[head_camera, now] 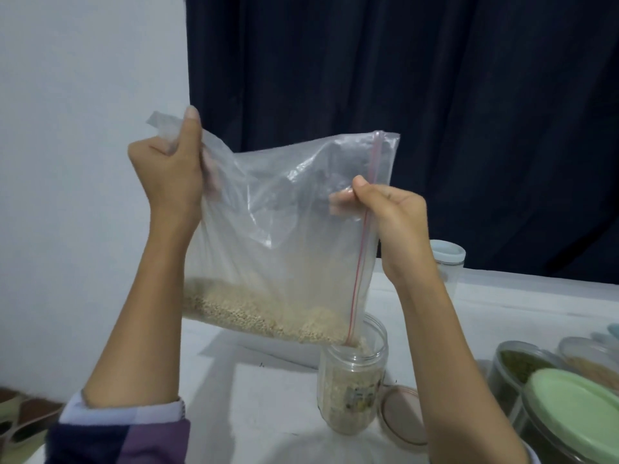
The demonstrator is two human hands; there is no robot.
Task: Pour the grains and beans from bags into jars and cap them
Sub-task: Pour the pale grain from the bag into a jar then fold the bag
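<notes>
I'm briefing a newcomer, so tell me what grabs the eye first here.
A big clear zip bag fills the centre, gripped by the left hand and right hand, pale grain sliding toward its lower corner. That corner dips into an open jar on the white table.

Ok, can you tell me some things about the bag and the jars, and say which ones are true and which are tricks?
1. Both hands hold the clear bag up above the table. True: the left hand grips its upper corner and the right hand pinches it beside the red zip strip.
2. The bag is empty. False: pale grains lie along its low edge.
3. The bag's low corner points into an open jar. True.
4. That jar has its lid on. False: it is open, and a pinkish lid lies beside it.
5. The jar at the near right has a green lid. True.
</notes>
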